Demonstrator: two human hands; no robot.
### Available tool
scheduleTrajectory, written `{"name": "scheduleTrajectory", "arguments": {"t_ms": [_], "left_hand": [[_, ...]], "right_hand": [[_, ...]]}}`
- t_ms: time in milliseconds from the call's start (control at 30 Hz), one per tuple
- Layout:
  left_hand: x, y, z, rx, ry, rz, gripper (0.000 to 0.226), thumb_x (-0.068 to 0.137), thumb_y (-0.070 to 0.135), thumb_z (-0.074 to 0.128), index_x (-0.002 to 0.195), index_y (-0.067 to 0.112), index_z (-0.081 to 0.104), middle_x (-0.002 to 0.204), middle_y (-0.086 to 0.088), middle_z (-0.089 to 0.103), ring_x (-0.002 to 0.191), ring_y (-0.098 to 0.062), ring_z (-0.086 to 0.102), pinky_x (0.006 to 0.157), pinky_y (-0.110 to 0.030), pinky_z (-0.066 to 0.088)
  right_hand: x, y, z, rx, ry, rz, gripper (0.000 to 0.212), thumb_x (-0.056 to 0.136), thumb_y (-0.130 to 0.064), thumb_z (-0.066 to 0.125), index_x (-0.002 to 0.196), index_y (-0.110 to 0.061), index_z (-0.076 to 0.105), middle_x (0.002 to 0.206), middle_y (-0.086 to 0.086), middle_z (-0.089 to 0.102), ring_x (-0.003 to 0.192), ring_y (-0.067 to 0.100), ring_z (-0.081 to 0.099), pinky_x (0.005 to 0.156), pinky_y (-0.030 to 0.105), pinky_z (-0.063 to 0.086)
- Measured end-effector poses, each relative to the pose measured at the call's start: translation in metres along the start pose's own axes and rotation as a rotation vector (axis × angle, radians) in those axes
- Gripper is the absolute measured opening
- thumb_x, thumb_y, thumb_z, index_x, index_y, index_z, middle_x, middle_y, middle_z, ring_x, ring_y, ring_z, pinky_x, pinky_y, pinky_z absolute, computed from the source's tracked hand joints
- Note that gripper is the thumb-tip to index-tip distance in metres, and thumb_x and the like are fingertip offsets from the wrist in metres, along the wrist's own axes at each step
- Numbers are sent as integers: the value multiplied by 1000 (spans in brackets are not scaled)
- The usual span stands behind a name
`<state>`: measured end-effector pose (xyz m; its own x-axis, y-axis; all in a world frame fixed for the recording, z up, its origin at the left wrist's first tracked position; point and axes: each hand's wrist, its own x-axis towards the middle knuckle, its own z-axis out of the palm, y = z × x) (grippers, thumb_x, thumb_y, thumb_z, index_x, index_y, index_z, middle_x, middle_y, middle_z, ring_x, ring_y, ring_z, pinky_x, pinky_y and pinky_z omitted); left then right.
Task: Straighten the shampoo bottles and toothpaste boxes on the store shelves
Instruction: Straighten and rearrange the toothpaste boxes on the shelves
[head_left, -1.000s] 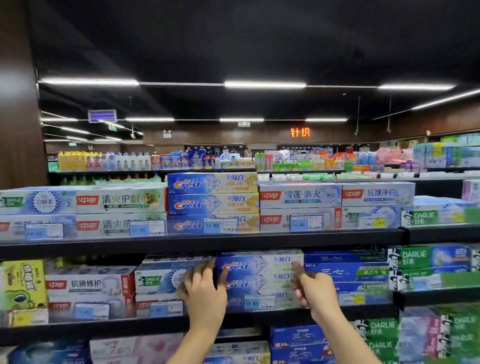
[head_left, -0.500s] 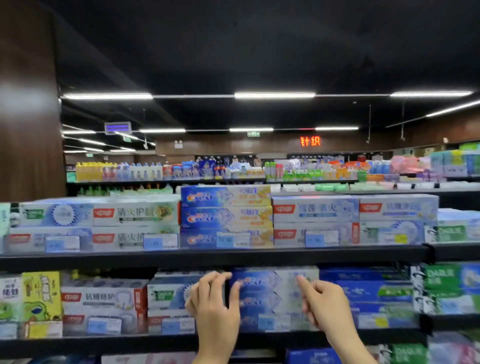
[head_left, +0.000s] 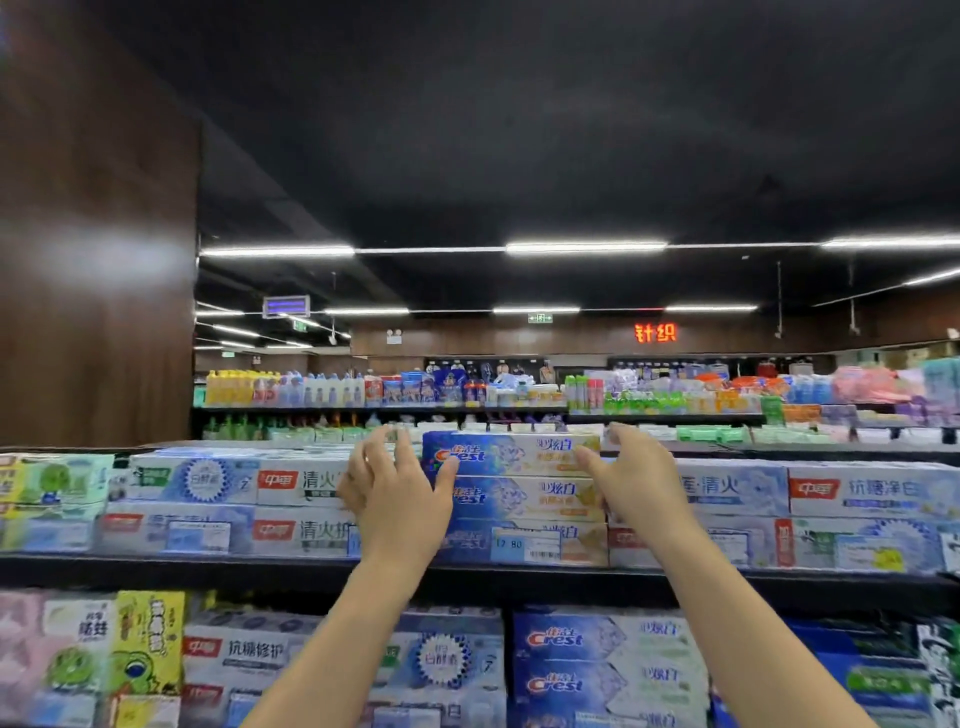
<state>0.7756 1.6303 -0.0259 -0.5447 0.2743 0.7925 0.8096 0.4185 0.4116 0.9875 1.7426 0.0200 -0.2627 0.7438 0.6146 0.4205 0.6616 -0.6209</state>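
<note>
A stack of three blue and gold Crest toothpaste boxes (head_left: 519, 493) lies on the top shelf (head_left: 519, 574), taller than its neighbours. My left hand (head_left: 400, 499) is at the stack's left end, fingers spread, thumb touching the top box's left edge. At the right end is my right hand (head_left: 631, 483), fingers loosely bent, thumb against the top box. Neither hand grips a box. Below, a second shelf carries more Crest boxes (head_left: 608, 660).
White and red toothpaste boxes (head_left: 306, 486) flank the stack on the left, similar ones (head_left: 737, 488) on the right. A dark wooden pillar (head_left: 93, 260) rises at the left. Further shelves of bottles (head_left: 332, 387) stand behind.
Both hands have left the Crest boxes on the lower shelf and risen to the Crest stack on the top shelf. The view has tilted upward.
</note>
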Motion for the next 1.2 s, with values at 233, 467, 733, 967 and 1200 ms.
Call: {"name": "scheduleTrajectory", "arguments": {"t_ms": [233,467,733,967,1200], "left_hand": [[10,4,8,85,-152,-22,66,97,66,32,137,19,54,159,-6,22,144,-30,10,113,-54,17],[4,6,10,-175,26,-16,44,99,42,53,129,12,59,150,0,39,136,-24,22,112,-52,23],[-80,-5,-13,-582,289,95,46,94,24,62,135,4,55,133,-3,54,128,-16,45,109,-24,38],[-166,-32,0,-685,169,47,40,95,13,64,132,3,56,126,-6,59,118,-23,57,103,-42,47],[-252,-64,30,-625,85,-87,41,90,8,70,129,3,59,125,-6,61,116,-26,60,103,-40,48]], "right_hand": [[8,3,3,-82,-23,-4,32,96,-35,66,81,-6,67,61,4,65,45,9,57,43,23,37],[5,10,7,52,47,-55,19,97,-24,63,87,-11,72,80,6,71,63,18,66,58,37,57],[-91,47,11,304,236,-184,27,93,-12,69,118,-25,70,108,-19,62,95,2,64,83,22,54],[-170,105,44,402,222,-113,31,90,-19,70,121,-23,70,111,-17,63,94,7,65,79,15,50],[-232,165,81,411,124,25,39,94,-12,66,133,-18,64,118,-13,60,108,6,60,91,11,42]]}}
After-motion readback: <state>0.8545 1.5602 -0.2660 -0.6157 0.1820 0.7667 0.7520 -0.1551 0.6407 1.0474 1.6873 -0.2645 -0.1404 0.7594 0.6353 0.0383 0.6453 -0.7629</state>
